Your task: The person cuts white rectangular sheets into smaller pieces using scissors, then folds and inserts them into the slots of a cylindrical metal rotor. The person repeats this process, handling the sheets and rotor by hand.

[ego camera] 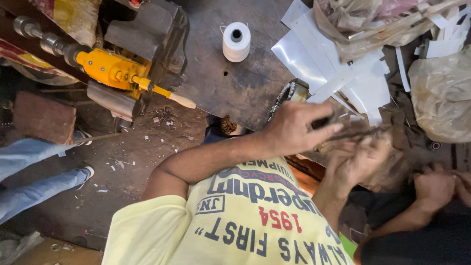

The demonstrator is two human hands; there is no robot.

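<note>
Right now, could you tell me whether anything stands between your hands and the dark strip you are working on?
Nothing visible does: the left hand and the right hand both touch the dark strip, though motion blur hides the grip.

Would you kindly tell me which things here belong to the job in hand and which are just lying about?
In hand: dark strip, blurred, pinched by the left hand and lying against the right hand.

Lying about: white thread spool, yellow tool, white sheets, plastic bag.
</note>
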